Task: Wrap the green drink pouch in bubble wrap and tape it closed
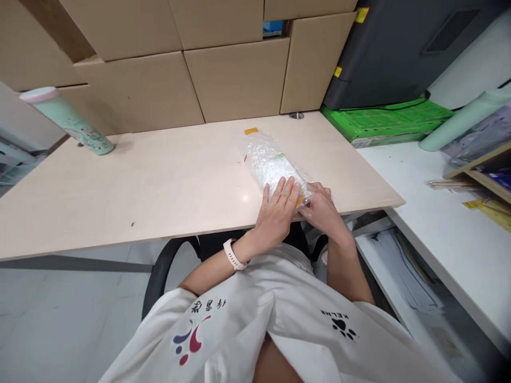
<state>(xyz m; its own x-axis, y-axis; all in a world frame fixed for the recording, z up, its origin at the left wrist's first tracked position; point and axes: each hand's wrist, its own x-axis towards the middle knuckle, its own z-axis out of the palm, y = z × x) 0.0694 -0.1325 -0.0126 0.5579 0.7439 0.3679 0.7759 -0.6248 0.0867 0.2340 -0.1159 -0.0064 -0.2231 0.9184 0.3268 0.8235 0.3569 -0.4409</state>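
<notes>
Plastic bubble-wrap packet [259, 154] under both hands, near edge of the pale wooden surface [167, 181]

Held the packet slantwise and right of centre, its near end by the edge and its far end angled away to the left, likely for a short reach from the black chair [159, 276]. Laid the left hand [277, 215] across the upper face, palm down, fingers [284, 186] straight and slightly apart, pressing rather than gripping; probably a guard against slippery film sliding about. Curled the right hand [323, 210] round the near right corner, thumb and fingers clamped on the film, some tips hidden by the folds; presumably relied on the flat left palm as an anchor for handling that loose end.

Could make out something white inside, plus a small green mark, but not enough to name it. Noticed orange tape [300, 200] beside the left fingertips and another orange strip [251, 131] at the far end, possibly meant as seals.

Saw a mint tumbler [82, 122] with a pink lid upright at the far left, well apart from both hands, perhaps for elbow room. Found cardboard boxes [235, 80] stacked along the back, apparently to save space, and a dark grey case [383, 53] atop a bright green carton [383, 125] at the right, maybe for the same reason.
</notes>
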